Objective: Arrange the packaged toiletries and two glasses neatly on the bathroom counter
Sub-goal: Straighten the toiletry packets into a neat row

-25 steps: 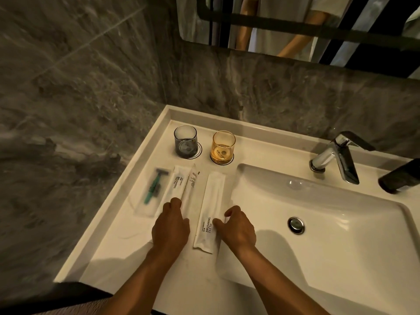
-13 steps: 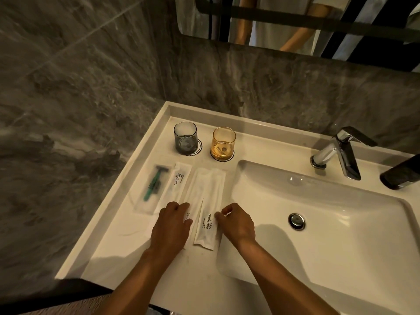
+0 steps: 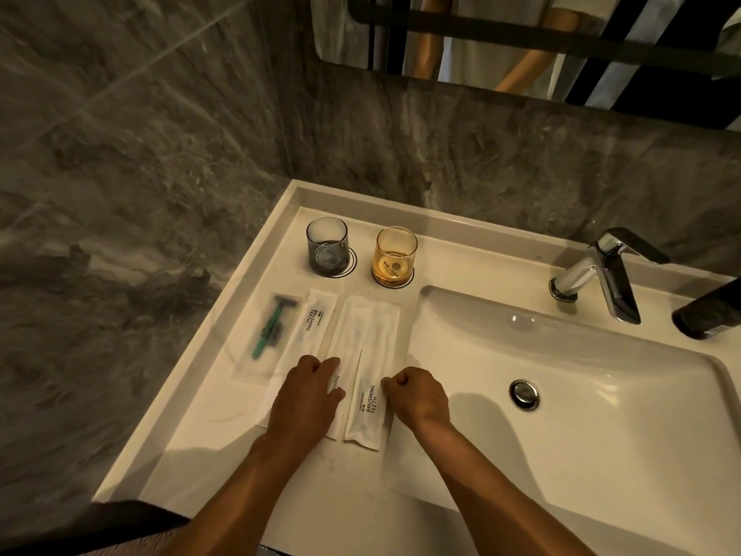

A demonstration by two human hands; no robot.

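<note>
A grey glass (image 3: 326, 250) and an amber glass (image 3: 395, 256) stand on round coasters at the back of the white counter (image 3: 208, 443). In front of them lie a clear razor packet (image 3: 272, 331) and three white toothbrush packets side by side: left (image 3: 314, 321), middle (image 3: 361, 331) and right (image 3: 369, 399). My left hand (image 3: 308, 395) rests palm down on the near end of the middle packet, hiding part of its print. My right hand (image 3: 417, 395) has curled fingers, its fingertips pinching the right packet's right edge.
The sink basin (image 3: 561, 395) with its drain (image 3: 524, 394) lies just right of the packets. A chrome faucet (image 3: 601, 274) and a dark dispenser (image 3: 709, 311) stand at the back right. Marble walls close in on the left and back, and a mirror hangs above.
The middle packet has slid right from under the left one and now lies against the right packet. Both hands have drawn closer together; they have barely moved in the last half second.
</note>
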